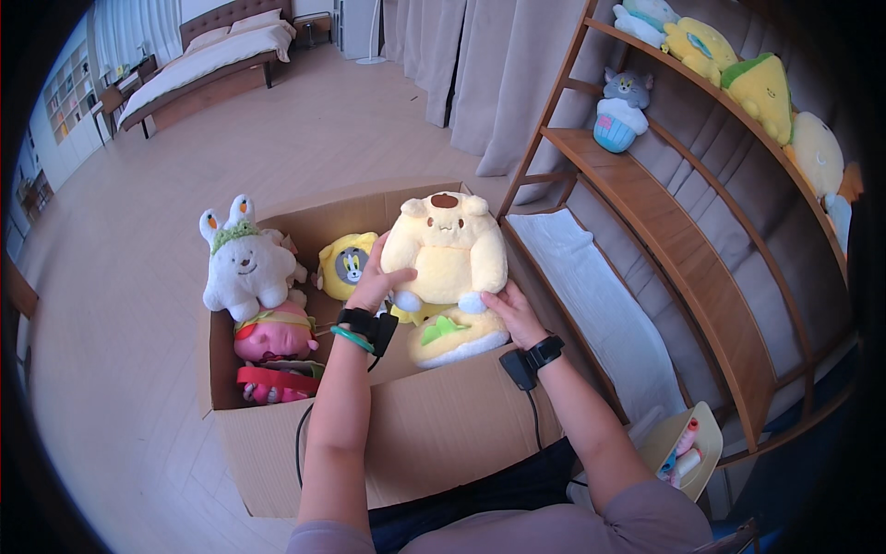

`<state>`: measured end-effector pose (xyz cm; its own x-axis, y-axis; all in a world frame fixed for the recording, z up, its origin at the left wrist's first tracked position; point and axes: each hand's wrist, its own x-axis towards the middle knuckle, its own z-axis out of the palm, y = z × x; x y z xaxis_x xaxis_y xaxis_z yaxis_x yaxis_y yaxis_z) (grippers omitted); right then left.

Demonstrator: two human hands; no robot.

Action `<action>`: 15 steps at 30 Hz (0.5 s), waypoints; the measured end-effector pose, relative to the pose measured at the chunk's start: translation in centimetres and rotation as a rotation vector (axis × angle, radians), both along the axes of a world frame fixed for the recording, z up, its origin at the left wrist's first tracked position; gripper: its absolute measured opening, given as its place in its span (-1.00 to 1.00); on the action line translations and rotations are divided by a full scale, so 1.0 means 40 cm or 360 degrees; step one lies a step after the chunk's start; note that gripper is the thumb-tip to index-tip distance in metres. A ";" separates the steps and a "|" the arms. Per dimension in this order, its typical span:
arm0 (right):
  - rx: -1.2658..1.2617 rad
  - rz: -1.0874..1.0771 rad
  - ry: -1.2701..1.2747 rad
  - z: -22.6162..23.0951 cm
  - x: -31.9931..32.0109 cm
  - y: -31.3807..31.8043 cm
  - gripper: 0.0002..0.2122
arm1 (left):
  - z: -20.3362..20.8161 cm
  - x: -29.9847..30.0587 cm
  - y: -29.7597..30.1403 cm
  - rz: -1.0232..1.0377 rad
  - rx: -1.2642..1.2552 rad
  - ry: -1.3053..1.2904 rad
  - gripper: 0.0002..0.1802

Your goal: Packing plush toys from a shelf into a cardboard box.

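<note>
Between my two hands I hold a pale yellow plush toy (445, 254) with a brown patch on its head, upright above a cardboard box (461, 399). My left hand (374, 282) grips its left side, thumb across the belly. My right hand (514, 312) closes on its lower right, by a white foot. Beneath it in the box lies a cream plush (457, 337) with a green leaf shape. A yellow-hooded plush with a grey cat face (349, 266) sits left of my left hand. At the box's left are a white plush (247, 268) and a pink plush (275, 337).
A wooden shelf rack (646, 198) stands at the right. Its middle board bears a grey cat plush in a blue cupcake (620, 115); several plush toys line the top. A beige bin (697, 452) with spools is at lower right. A bed (217, 65) stands far back.
</note>
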<state>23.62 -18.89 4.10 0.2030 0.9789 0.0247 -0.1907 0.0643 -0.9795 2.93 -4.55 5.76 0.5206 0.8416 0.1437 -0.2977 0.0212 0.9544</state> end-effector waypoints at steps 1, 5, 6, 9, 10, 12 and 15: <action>-0.0032 -0.0018 0.0017 0.001 -0.001 0.000 -0.55 | 0.001 -0.003 0.001 -0.0024 0.0000 0.0032 -0.14; -0.0001 -0.0006 -0.0024 0.001 -0.002 0.000 -0.55 | 0.004 -0.004 0.000 -0.0007 0.0050 0.0142 -0.21; 0.0007 -0.0033 -0.0031 0.000 -0.002 0.001 -0.55 | 0.003 -0.001 -0.002 0.0008 0.0053 0.0121 -0.21; -0.0013 -0.0031 0.0008 -0.002 0.000 0.002 -0.55 | -0.002 0.015 -0.007 0.0201 -0.0080 0.0271 -0.27; -0.0066 -0.0046 0.0067 -0.002 0.000 0.002 -0.54 | -0.004 0.015 -0.006 0.0235 -0.0102 0.0330 -0.30; -0.0010 -0.0006 0.0083 -0.001 0.000 0.002 -0.52 | -0.006 0.006 0.002 0.0290 -0.0120 0.0400 -0.32; -0.0160 -0.0077 -0.0074 0.002 0.003 0.001 -0.48 | -0.003 -0.018 0.038 0.0437 -0.0069 0.0422 -0.43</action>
